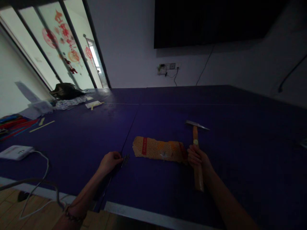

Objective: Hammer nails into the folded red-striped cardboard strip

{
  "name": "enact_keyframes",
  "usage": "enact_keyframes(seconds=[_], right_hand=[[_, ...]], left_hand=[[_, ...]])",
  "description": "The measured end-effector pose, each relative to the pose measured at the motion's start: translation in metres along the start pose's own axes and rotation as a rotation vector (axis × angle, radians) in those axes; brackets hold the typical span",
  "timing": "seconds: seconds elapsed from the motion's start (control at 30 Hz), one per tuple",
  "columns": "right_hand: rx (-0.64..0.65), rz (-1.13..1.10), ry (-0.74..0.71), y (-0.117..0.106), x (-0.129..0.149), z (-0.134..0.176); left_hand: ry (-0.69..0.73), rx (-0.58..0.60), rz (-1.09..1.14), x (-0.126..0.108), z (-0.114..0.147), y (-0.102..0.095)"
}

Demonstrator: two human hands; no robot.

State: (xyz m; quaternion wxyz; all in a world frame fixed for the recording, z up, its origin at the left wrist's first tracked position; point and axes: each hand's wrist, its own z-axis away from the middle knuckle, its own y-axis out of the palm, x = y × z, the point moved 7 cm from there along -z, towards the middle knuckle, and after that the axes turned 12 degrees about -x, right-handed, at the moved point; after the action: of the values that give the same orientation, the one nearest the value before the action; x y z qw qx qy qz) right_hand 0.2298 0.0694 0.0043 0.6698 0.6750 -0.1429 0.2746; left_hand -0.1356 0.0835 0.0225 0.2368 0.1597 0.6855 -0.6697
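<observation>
My right hand (198, 156) is wrapped round the wooden handle of a hammer (196, 131), whose metal head points away from me, above the purple table. To the left of it lies a flat, torn-edged piece of cardboard (153, 148), tan with red bands, a yellow-orange patch and some clear tape. Small thin marks show on its taped part, too small to make out. My left hand (110, 162) is closed in a pinch at a small row of thin dark nails (126, 159), left of the cardboard. Its fingertips touch the nearest nail.
The purple table (227, 198) has a seam running past my left hand. A white box (16, 152) with a cable stands at the left. Behind it lie coloured strips (21, 126), papers (72, 102) and a black bag (66, 91). A screen (216, 22) hangs on the wall.
</observation>
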Motion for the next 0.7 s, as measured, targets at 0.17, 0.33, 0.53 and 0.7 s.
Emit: enact_keyframes(seconds=[0.17, 0.33, 0.53, 0.7], right_hand=[[0.056, 0.004, 0.026, 0.0004, -0.0022, -0.0012], [0.093, 0.008, 0.041, 0.0004, -0.0032, -0.0011], [0.107, 0.005, 0.041, -0.0025, -0.0034, -0.0015], [0.106, 0.008, 0.044, -0.0035, -0.0031, -0.0024]], left_hand=[[0.015, -0.019, 0.0, -0.0002, 0.0006, -0.0001], [0.0, -0.017, -0.007, -0.0022, 0.0015, -0.001], [0.014, -0.015, -0.02, -0.0042, 0.0025, -0.0027], [0.04, -0.039, -0.127, -0.0035, 0.0018, -0.0031]])
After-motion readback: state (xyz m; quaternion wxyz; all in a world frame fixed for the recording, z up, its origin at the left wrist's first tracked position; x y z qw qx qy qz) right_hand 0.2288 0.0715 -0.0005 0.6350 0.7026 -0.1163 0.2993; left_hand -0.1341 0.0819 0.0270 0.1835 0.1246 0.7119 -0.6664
